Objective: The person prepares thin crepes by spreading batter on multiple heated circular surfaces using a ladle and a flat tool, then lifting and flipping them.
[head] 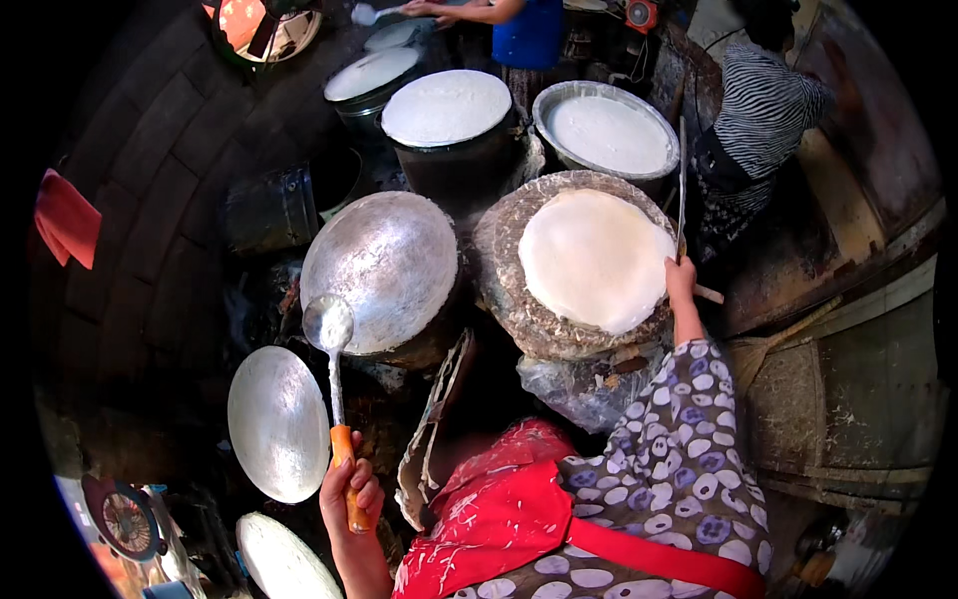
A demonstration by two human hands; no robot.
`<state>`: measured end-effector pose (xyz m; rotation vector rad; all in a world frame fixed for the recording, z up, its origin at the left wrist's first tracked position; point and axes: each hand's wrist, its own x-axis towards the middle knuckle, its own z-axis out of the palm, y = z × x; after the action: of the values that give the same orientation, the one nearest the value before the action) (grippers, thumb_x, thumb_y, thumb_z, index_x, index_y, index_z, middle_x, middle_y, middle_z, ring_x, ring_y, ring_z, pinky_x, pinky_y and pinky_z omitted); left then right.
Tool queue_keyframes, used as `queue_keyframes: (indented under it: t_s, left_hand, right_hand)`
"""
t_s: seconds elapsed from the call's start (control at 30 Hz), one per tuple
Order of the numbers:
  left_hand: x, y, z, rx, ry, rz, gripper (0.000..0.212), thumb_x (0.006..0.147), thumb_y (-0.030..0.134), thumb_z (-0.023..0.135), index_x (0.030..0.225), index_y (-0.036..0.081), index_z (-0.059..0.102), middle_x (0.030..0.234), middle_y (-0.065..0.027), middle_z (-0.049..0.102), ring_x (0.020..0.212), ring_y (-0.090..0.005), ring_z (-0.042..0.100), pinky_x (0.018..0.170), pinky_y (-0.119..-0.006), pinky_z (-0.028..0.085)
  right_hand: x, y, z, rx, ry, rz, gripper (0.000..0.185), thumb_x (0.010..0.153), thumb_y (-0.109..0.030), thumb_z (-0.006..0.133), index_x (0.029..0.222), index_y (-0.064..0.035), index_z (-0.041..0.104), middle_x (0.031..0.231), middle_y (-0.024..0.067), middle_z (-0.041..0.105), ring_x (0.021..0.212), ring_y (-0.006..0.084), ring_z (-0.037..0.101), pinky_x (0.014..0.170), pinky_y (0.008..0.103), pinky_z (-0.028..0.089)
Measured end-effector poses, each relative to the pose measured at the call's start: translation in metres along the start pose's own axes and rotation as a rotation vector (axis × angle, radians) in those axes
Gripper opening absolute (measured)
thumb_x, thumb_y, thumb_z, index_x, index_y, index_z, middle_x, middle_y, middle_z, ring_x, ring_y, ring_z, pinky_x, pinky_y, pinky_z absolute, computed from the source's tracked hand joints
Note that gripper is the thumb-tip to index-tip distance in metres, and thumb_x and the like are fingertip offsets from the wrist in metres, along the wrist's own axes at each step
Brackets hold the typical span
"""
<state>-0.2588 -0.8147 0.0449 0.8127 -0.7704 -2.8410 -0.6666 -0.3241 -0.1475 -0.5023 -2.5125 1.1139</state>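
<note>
My left hand (352, 487) grips the orange handle of a metal ladle (329, 322). Its round bowl hangs over the near left rim of a large shallow metal pan or lid (389, 262). At the right, my right hand (681, 281) is closed around a long thin stick or blade (682, 187) pointing away from me. A wooden handle end (709, 293) sticks out beyond that hand; whether it belongs to the same tool, I cannot tell. Beside the right hand, a thin round white sheet (595, 262) lies on a round, rough, crusted stand (500, 247).
White-filled vessels stand beyond: a dark bucket (449, 161), another bucket (359, 112), a metal basin (546, 105). A second metal lid or pan (277, 423) lies left, above another white-filled vessel (284, 561). One person (771, 112) works at right, another (528, 34) at the back.
</note>
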Motion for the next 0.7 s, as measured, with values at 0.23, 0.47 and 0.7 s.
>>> queue_keyframes:
  t_s: [0.23, 0.47, 0.7]
  left_hand:
    - [-0.005, 0.002, 0.006, -0.107, 0.053, -0.005, 0.037, 0.09, 0.016, 0.049, 0.125, 0.006, 0.043, 0.061, 0.0003, 0.039, 0.041, -0.0102, 0.036, 0.036, -0.021, 0.028]
    - [-0.02, -0.003, -0.004, -0.319, 0.029, 0.049, 0.043, 0.093, 0.018, 0.046, 0.132, 0.005, 0.034, 0.069, -0.0013, 0.04, 0.044, -0.0081, 0.039, 0.038, -0.021, 0.032]
    - [-0.089, -0.021, -0.03, -0.479, 0.141, 0.302, 0.045, 0.091, 0.015, 0.053, 0.131, 0.004, 0.036, 0.081, -0.0044, 0.044, 0.051, -0.007, 0.04, 0.045, -0.019, 0.037]
  right_hand:
    - [0.012, -0.072, -0.007, -0.644, -0.007, -0.226, 0.025, 0.093, -0.027, 0.041, 0.099, -0.0076, 0.057, 0.107, 0.0145, 0.058, 0.093, 0.0359, 0.06, 0.074, 0.0478, 0.049]
    - [-0.155, -0.179, 0.105, -0.179, -0.734, -0.569, 0.038, 0.094, -0.036, 0.043, 0.093, -0.0024, 0.061, 0.081, 0.0237, 0.062, 0.076, 0.0423, 0.059, 0.067, 0.0486, 0.045]
    - [-0.388, -0.315, 0.058, 0.202, -1.478, -1.066, 0.035, 0.089, -0.033, 0.052, 0.108, -0.0048, 0.059, 0.082, 0.0201, 0.064, 0.073, 0.0387, 0.061, 0.063, 0.0468, 0.047]
